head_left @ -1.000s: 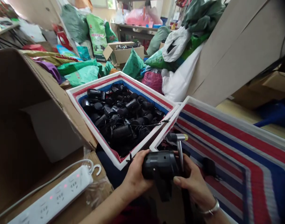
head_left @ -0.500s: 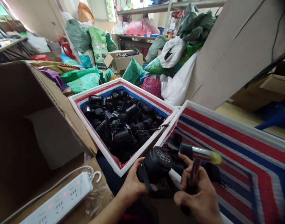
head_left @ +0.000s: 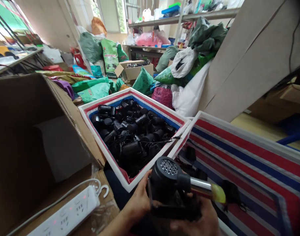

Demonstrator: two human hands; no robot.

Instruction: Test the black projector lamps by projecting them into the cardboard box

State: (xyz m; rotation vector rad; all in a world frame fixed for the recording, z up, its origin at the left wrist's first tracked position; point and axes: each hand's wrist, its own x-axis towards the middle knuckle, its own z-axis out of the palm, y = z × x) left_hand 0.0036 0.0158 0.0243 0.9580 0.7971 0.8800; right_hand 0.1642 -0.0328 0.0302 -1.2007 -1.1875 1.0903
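My left hand [head_left: 140, 197] is closed around a black device [head_left: 162, 185] with a round, perforated face and a frame-like bracket below it. What kind of device it is I cannot tell. A small two-faced mallet [head_left: 201, 184], with a black end, a chrome middle and a yellow tip, is gripped in my right hand [head_left: 205, 218]. Its black end is at the device's right side; whether they touch is unclear. Most of the right fingers and the mallet's handle are hidden behind the device and bracket.
A white crate [head_left: 181, 123] with a striped lining holds many black devices and cables. Beside it, another striped-lined crate [head_left: 240, 134] contains a few black parts. At left stand an open cardboard box [head_left: 73, 121] and a white power strip [head_left: 73, 209]. Sacks [head_left: 189, 93] are piled behind.
The mallet has moved down and left, bringing its black end to the device. The device's perforated face has turned slightly upward. The camera view has shifted a little.
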